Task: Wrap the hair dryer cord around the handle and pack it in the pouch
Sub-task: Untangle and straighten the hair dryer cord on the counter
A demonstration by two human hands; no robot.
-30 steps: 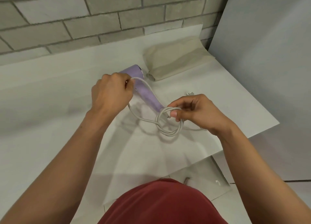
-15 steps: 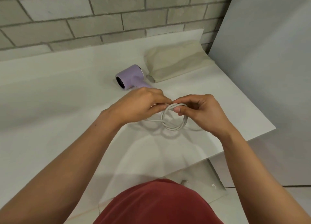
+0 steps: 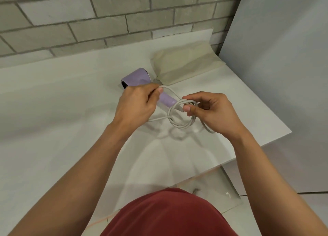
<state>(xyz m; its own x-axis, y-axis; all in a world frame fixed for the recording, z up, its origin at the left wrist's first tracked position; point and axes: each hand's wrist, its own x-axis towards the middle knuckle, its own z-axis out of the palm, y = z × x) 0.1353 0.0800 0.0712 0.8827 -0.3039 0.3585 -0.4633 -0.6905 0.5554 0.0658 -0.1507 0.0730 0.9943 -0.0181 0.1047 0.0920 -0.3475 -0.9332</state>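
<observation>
On the white surface (image 3: 71,115) the lilac hair dryer (image 3: 136,78) lies just beside the pouch (image 3: 186,62), not yet packed. The left hand (image 3: 136,106) pinches a cord (image 3: 179,124) strand by the handle (image 3: 167,101), and the right hand (image 3: 211,111) pinches the gathered loops. Wrapping looks only partly done.

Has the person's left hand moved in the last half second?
Yes. The left hand has drawn away from the coiled white cord, back toward the head of the lilac hair dryer, nearer the beige fabric pouch.
</observation>
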